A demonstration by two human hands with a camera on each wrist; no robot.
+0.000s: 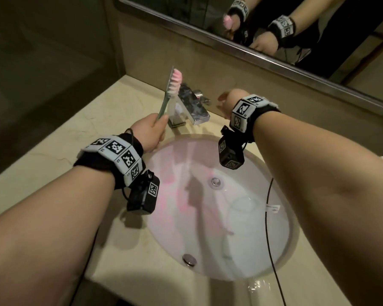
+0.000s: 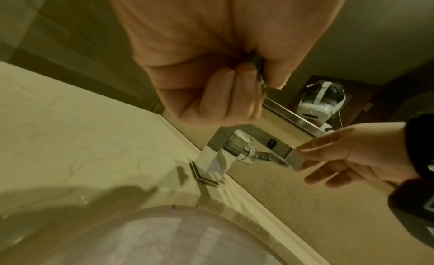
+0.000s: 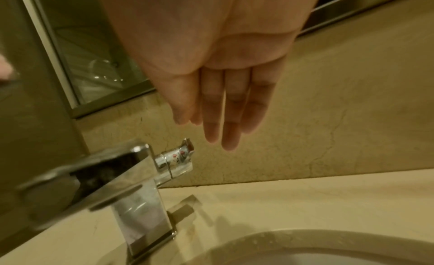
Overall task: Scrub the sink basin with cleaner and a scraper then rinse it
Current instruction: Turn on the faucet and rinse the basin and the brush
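My left hand [image 1: 149,134] grips the clear handle of a brush [image 1: 171,89] with pink bristles, held upright just left of the chrome faucet [image 1: 190,104]. In the left wrist view my curled left fingers [image 2: 225,100] pinch that handle. My right hand [image 1: 228,102] hovers open just right of the faucet lever [image 3: 185,154], fingers straight and holding nothing. In the right wrist view the right fingers [image 3: 225,116] hang a little above and right of the lever, apart from it. The white oval sink basin [image 1: 281,219] lies below both hands, with pink streaks of cleaner down its left side.
Beige marble counter [image 1: 53,173] surrounds the basin. A mirror [image 1: 274,25] runs along the back wall above a beige backsplash. The drain [image 1: 215,181] and an overflow fitting [image 1: 189,259] sit in the basin. A black cable [image 1: 269,217] hangs over the basin's right side.
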